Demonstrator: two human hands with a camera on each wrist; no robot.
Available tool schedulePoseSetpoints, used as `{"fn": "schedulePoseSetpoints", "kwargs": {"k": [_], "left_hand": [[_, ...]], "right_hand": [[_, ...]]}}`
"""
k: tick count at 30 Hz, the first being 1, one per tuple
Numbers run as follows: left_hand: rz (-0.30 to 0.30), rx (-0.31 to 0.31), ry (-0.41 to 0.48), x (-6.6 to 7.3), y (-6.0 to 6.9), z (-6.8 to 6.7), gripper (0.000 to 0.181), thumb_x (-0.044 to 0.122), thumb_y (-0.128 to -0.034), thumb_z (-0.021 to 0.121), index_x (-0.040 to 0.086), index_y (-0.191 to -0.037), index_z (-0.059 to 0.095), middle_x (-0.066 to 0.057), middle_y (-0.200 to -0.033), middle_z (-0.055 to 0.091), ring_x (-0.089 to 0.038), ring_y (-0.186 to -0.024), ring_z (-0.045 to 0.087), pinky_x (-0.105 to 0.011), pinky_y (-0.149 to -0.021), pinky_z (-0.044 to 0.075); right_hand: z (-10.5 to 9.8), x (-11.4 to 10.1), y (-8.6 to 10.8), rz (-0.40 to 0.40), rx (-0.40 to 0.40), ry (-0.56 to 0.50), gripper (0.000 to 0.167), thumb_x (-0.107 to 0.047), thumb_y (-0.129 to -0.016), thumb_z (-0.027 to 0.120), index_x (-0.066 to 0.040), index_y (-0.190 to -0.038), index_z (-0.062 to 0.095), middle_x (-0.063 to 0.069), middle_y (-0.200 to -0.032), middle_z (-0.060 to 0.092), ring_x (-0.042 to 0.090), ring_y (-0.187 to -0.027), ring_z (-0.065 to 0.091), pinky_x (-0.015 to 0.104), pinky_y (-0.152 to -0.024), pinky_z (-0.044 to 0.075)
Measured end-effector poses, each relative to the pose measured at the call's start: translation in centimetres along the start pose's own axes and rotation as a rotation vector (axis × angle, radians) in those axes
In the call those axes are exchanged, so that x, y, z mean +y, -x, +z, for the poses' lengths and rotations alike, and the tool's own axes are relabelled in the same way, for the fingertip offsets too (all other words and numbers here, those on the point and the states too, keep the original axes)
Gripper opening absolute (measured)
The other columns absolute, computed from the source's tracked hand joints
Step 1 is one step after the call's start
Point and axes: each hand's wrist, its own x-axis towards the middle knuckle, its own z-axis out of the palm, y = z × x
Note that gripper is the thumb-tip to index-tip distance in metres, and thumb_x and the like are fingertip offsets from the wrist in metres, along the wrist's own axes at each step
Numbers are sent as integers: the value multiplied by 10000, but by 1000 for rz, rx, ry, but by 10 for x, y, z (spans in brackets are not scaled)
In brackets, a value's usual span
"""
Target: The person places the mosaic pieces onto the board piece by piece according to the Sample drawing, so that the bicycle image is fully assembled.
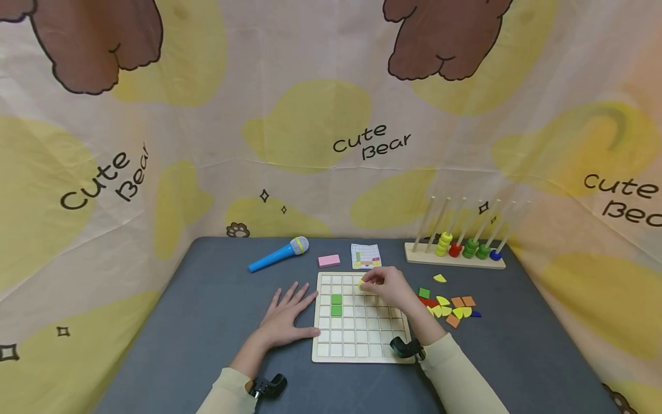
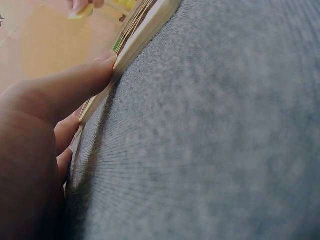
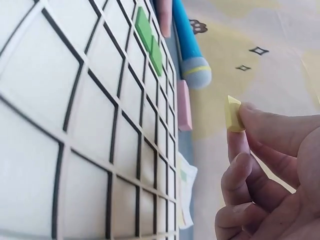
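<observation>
A white grid board (image 1: 347, 349) lies on the dark table, with two green squares (image 1: 337, 305) in neighbouring cells of its left part. My left hand (image 1: 283, 322) is spread flat on the table, its thumb and fingertips touching the board's left edge; the left wrist view shows the thumb (image 2: 75, 87) against that edge. Above the board's upper part, my right hand (image 1: 390, 287) pinches a small yellow piece (image 3: 233, 115) between thumb and forefinger, clear of the board in the right wrist view.
Loose yellow, orange, red, green and blue pieces (image 1: 453, 321) lie right of the board. Behind it are a blue microphone (image 1: 274, 257), a pink block (image 1: 328, 261) and a printed card (image 1: 365, 256). A peg stand with coloured beads (image 1: 455, 260) stands at the back right.
</observation>
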Motion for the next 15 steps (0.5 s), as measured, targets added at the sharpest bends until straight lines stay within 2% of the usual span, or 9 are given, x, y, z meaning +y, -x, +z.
{"fn": "schedulePoseSetpoints", "kwargs": {"k": [7, 15], "left_hand": [[-9, -6, -4, 1, 0, 0, 946, 778, -812, 587, 326, -1597, 312, 0, -1682, 235, -320, -1576, 84, -656, -1215, -4], [-9, -8, 1, 1, -1, 1, 952, 779, -812, 590, 332, -1600, 299, 2, -1686, 219, -314, -1577, 73, -651, -1217, -12]], "right_hand": [[21, -1, -6, -14, -34, 24, 58, -173, -870, 803, -133, -878, 762, -25, -765, 677, 139, -712, 588, 274, -637, 487], [36, -1, -12, -30, -42, 114, 47, -165, -872, 796, -161, -840, 762, -53, -725, 656, 122, -676, 564, 280, -633, 459]]}}
